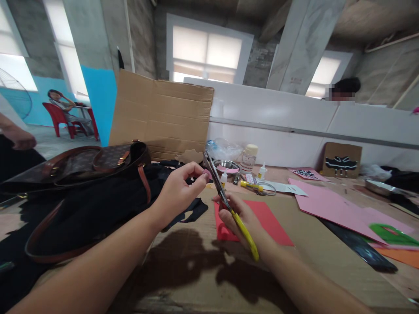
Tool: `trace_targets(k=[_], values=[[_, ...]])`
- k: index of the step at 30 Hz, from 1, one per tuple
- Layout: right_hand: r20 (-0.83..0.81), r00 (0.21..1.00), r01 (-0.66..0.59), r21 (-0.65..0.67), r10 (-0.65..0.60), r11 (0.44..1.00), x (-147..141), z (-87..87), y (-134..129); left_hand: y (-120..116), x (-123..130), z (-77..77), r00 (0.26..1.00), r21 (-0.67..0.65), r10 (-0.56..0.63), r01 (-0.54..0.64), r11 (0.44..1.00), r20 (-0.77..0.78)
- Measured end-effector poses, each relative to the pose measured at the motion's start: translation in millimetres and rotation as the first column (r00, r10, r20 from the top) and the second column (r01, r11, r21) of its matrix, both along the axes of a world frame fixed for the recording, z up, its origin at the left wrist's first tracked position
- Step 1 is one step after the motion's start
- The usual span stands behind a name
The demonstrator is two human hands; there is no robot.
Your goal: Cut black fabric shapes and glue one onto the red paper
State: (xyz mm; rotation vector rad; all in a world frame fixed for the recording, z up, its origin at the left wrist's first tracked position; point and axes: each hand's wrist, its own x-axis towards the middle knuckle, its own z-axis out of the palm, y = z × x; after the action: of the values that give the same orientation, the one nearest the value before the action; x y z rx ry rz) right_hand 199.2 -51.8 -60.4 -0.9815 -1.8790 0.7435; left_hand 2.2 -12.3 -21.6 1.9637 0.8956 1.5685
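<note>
Bright windows (207,50) backlight a dim room (their panes nearly white); soft shadows fall across the cardboard (183,270), and the edges look stretched.

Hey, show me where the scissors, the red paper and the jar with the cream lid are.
Scissors (241,227): head view, on the yellow handle.
Red paper (271,222): head view, on its bare right part.
Jar with the cream lid (248,162): head view, on its clear body.
</note>
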Motion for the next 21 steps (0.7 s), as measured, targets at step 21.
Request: trace_targets(k=[21], values=[[-0.007,1.0,-0.01,-0.126,0.009,0.992,-0.2,-0.7,1.6,1.0,-3.4,4.9,0.991,-0.024,-0.109,0.107,0.994,-0.075]])
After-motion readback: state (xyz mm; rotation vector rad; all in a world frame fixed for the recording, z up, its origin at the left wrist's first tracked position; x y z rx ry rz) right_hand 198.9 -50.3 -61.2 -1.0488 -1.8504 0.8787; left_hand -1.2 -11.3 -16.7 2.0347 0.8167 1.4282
